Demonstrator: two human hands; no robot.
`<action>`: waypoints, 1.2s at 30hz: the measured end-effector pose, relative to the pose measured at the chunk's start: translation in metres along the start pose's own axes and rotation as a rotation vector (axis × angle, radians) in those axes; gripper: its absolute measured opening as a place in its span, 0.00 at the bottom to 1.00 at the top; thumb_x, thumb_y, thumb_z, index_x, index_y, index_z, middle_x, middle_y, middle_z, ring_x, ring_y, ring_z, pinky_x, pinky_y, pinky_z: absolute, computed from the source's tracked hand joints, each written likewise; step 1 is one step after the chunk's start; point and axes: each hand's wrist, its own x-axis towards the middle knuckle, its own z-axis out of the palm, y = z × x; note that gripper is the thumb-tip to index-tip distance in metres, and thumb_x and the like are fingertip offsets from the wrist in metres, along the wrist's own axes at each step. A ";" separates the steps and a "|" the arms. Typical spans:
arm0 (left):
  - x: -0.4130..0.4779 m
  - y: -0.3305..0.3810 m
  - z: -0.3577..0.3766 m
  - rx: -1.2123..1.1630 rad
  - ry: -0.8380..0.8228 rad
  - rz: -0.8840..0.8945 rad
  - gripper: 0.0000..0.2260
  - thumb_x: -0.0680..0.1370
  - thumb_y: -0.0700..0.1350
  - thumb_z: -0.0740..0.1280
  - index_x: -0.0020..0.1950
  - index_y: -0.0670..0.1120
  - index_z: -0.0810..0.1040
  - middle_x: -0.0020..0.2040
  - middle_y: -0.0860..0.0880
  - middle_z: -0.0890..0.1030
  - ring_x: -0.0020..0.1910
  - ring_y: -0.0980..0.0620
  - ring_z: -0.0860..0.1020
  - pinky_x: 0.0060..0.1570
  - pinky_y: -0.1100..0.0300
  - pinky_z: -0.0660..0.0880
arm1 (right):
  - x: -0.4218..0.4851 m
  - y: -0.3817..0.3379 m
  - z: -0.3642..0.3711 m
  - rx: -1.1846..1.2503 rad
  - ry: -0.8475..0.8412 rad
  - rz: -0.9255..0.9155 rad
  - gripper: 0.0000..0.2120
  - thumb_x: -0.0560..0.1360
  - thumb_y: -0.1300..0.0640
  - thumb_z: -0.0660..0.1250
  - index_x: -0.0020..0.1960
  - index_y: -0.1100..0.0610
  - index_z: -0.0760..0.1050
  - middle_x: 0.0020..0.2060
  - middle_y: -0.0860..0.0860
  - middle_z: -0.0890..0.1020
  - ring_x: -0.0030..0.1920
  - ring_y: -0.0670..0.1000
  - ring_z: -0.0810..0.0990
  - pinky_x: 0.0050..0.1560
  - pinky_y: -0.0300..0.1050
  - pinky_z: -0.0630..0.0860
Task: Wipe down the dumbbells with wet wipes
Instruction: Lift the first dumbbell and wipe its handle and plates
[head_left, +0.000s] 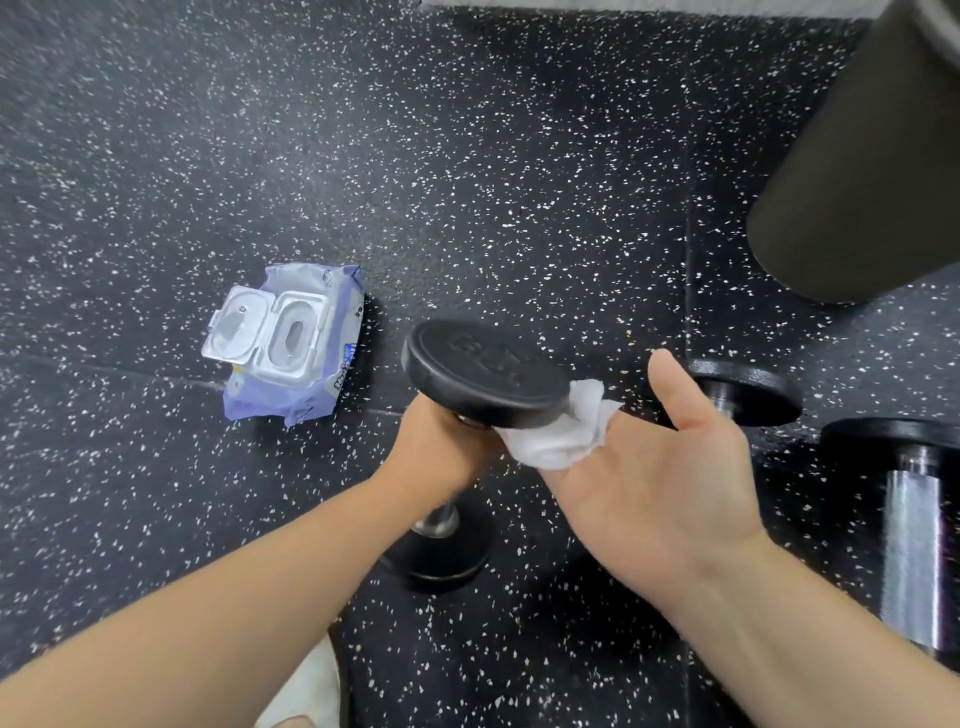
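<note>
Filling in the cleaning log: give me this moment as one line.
step: wiping dumbbell head | left hand: grips handle | right hand: presses wet wipe to rim | wipes pack: lid open

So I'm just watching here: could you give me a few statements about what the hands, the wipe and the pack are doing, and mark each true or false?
1. The left hand grips the handle of a dumbbell stood on end. True.
2. The right hand presses a white wipe against the rim of the dumbbell's upper head. True.
3. The wipes pack lies on the floor with its lid shut. False: the flip lid is open.
4. The wipes pack lies to the right of the held dumbbell. False: it lies to its left.
5. Other dumbbells lie on the floor at the right. True.
</note>
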 end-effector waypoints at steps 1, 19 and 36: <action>0.003 -0.001 -0.002 -0.035 0.011 -0.063 0.18 0.70 0.30 0.66 0.30 0.50 0.68 0.25 0.57 0.71 0.27 0.56 0.69 0.27 0.67 0.69 | -0.005 0.000 0.004 -0.036 -0.003 -0.004 0.32 0.79 0.41 0.54 0.64 0.68 0.71 0.52 0.59 0.83 0.52 0.54 0.82 0.59 0.45 0.76; 0.007 0.001 -0.003 -0.215 -0.228 -0.129 0.07 0.72 0.34 0.67 0.42 0.29 0.74 0.22 0.46 0.70 0.16 0.54 0.64 0.19 0.65 0.63 | 0.060 -0.044 -0.031 -0.510 0.408 -0.149 0.18 0.72 0.62 0.59 0.59 0.66 0.76 0.52 0.57 0.83 0.50 0.56 0.80 0.55 0.55 0.77; 0.013 0.002 0.015 0.026 -0.415 0.016 0.09 0.59 0.41 0.67 0.30 0.39 0.69 0.25 0.45 0.68 0.24 0.50 0.66 0.26 0.59 0.66 | 0.071 -0.062 -0.018 -1.266 0.274 -0.112 0.13 0.74 0.70 0.62 0.44 0.58 0.84 0.38 0.64 0.83 0.33 0.53 0.77 0.34 0.42 0.74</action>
